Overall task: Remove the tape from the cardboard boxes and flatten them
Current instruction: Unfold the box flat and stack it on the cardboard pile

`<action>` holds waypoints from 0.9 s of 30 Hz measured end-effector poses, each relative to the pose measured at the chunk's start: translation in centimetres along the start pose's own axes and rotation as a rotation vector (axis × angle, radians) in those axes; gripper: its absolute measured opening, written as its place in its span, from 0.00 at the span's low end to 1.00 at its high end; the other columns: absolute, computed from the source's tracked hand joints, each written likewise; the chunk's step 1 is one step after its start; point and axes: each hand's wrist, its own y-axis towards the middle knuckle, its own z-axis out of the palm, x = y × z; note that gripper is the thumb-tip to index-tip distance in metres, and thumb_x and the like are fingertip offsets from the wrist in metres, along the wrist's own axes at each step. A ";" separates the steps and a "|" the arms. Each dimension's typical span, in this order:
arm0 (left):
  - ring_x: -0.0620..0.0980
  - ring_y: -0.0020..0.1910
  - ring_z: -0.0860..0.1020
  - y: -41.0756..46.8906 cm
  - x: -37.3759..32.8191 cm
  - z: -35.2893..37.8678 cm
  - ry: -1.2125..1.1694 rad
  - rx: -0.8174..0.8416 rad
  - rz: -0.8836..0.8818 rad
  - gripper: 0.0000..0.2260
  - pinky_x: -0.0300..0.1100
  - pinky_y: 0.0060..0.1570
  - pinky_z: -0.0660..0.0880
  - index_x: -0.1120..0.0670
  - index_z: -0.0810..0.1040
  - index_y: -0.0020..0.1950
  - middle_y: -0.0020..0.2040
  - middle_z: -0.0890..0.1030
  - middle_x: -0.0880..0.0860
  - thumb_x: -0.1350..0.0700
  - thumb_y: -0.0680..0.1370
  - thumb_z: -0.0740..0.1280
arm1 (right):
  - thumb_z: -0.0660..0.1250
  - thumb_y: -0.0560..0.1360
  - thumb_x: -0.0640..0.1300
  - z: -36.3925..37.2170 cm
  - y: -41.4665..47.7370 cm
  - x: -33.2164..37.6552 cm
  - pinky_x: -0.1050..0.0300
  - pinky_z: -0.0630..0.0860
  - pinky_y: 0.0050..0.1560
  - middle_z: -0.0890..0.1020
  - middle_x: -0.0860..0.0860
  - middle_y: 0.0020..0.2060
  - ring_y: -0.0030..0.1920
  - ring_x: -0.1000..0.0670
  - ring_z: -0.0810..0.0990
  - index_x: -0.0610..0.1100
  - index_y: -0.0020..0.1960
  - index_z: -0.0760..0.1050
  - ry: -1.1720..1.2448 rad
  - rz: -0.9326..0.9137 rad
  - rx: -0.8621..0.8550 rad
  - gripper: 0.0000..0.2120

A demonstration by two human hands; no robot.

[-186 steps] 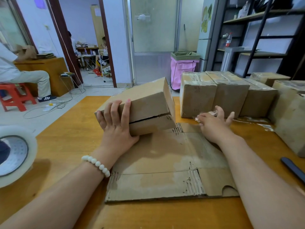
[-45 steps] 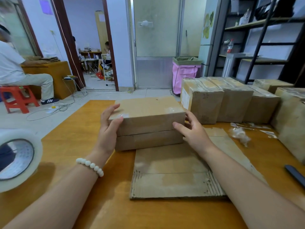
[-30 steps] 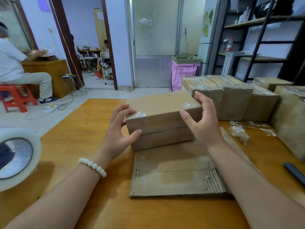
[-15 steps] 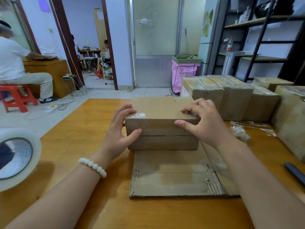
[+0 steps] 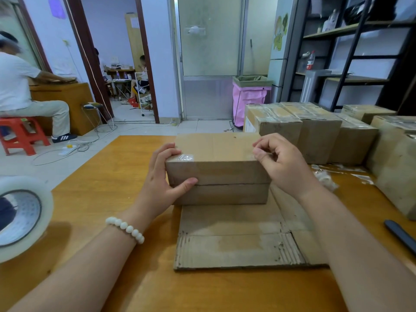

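Observation:
A small shut cardboard box [image 5: 216,167] stands on flattened cardboard [image 5: 236,239] in the middle of the wooden table [image 5: 101,176]. My left hand [image 5: 164,181] grips the box's left end, thumb on the front face, fingers over the top edge beside a strip of clear tape [image 5: 184,157]. My right hand [image 5: 281,165] is at the top right corner, thumb and curled fingers picking at the tape there. Several taped boxes [image 5: 315,129] stand in a row at the back right.
A big roll of clear tape [image 5: 20,217] stands at the left edge. A crumpled wad of removed tape [image 5: 326,179] lies at the right. A dark knife handle [image 5: 400,235] lies near the right edge. A person [image 5: 20,91] sits on a red stool beyond.
The box was turned and set down square on the flat cardboard. My right hand moved from the top edge to the right corner and curled onto the tape.

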 end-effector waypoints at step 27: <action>0.54 0.64 0.66 0.1 -1.4 0.5 0.636 -0.059 0.100 0.21 0.72 0.64 0.55 0.46 0.69 0.65 0.61 0.75 0.51 0.39 0.75 0.60 | 0.64 0.74 0.34 3.8 -1.1 0.5 0.68 0.71 0.53 0.71 0.54 0.46 0.47 0.56 0.73 0.41 0.55 0.74 0.087 -0.329 -0.074 0.11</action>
